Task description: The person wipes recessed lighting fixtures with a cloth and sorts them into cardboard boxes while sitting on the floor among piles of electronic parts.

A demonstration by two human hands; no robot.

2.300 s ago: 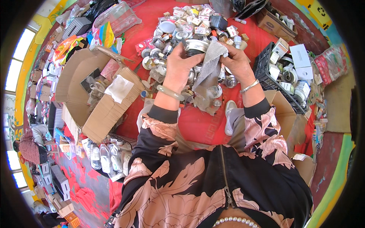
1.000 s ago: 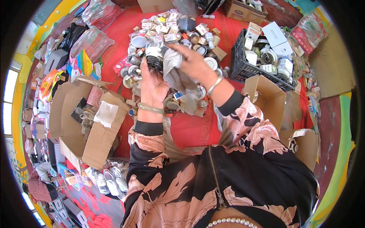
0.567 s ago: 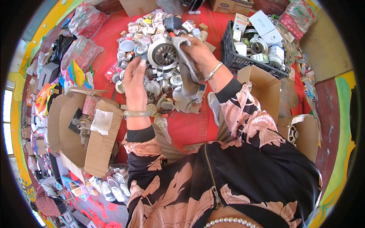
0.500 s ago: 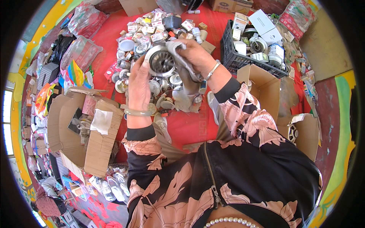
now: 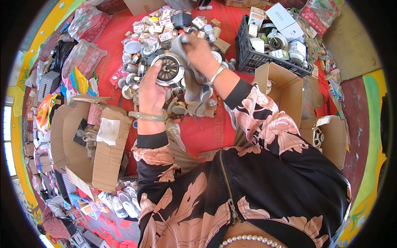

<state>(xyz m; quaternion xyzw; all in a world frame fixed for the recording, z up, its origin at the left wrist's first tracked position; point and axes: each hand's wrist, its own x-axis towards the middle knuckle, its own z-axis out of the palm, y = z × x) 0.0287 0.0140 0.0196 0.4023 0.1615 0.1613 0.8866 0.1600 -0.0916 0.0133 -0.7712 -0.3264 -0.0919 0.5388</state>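
In my left hand (image 5: 152, 89) is a round white-rimmed downlight (image 5: 170, 68), its dark, finned back turned up toward me. The thumb lies over the rim, and the other fingers are hidden beneath. My right hand (image 5: 201, 53) grips a grey cloth (image 5: 193, 84) just right of the light, the cloth hanging down below the wrist. A dark cable seems to run from the light toward the cloth. Under and beyond both hands spreads a heap of lamp parts and small boxes (image 5: 165, 25) on the red floor covering.
A black plastic crate (image 5: 264, 60) of lights and boxes stands at the far right. Open cardboard boxes stand to the right (image 5: 285, 89) and left (image 5: 105, 161). Several shoes (image 5: 120, 202) lie at the lower left, below plastic bags (image 5: 84, 60).
The downlight has tipped so its finned back faces up more fully. My right hand has shifted left and slightly up with the cloth, away from the rim.
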